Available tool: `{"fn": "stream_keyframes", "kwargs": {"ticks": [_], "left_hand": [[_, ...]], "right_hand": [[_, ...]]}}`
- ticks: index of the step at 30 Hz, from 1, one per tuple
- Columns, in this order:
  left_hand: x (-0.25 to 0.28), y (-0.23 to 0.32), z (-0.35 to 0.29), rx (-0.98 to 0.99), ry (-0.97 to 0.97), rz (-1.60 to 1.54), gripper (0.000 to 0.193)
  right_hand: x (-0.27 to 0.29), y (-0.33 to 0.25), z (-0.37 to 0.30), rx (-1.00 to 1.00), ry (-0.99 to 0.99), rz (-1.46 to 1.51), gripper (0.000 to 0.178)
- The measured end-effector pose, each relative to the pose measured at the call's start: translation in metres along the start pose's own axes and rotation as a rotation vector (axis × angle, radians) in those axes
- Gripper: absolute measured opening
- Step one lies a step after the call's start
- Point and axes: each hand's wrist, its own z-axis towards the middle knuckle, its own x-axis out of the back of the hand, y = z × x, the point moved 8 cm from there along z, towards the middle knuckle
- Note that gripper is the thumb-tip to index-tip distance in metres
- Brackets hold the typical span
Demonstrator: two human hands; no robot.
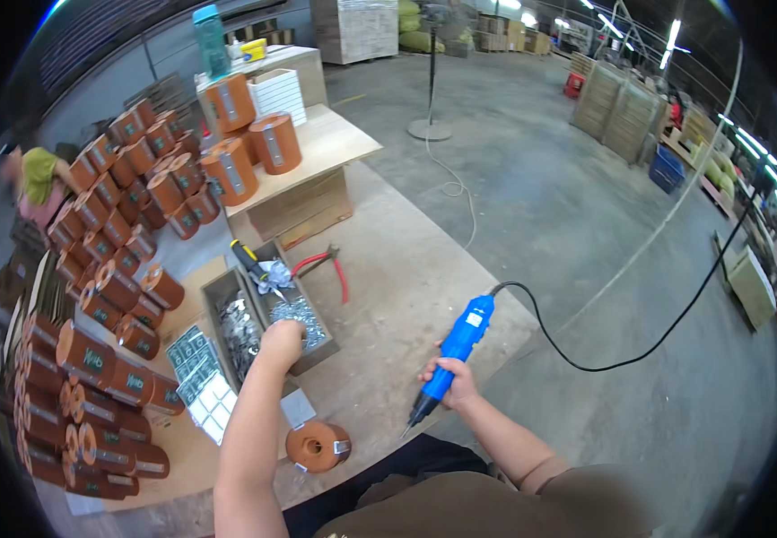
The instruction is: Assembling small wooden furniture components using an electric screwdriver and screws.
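Note:
In my right hand [454, 381] is a blue electric screwdriver [465, 334], its bit angled down towards the front edge of the table. My left hand [283, 342] is curled at the near end of a wooden parts box [324, 351], over the compartment of small silver screws [296, 316]; what its fingertips hold, if anything, is hidden. The other compartment holds flat metal pieces [238, 334]. A round orange-brown piece [318, 446] with a hole in its middle lies before me, with a small grey square plate [298, 408] beside it.
Red-handled pliers [342, 273] and a yellow-and-black screwdriver [247, 258] lie at the parts box. Many brown cylinders [101, 359] stack up on the left, near label sheets [202, 381]. A black cord [586, 368] trails right from the tool. Another person [39, 184] stands far left.

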Motion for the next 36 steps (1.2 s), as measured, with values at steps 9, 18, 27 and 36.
{"fn": "stream_keyframes", "kwargs": {"ticks": [9,18,27,36], "left_hand": [[0.019,0.027,0.01,-0.015,0.107,0.065,0.014],[0.036,0.002,-0.025,0.108,0.27,-0.099,0.017],[0.06,0.046,-0.182,-0.09,0.374,-1.081,0.014],[-0.016,0.045,-0.254,0.28,0.234,-1.845,0.023]], "right_hand": [[0.011,-0.012,0.003,0.014,0.033,0.014,0.049],[0.008,0.004,0.009,-0.028,0.012,0.056,0.049],[-0.022,-0.024,-0.011,0.152,-0.052,-0.061,0.051],[-0.178,-0.053,-0.067,0.332,-0.527,-0.081,0.059]]}}
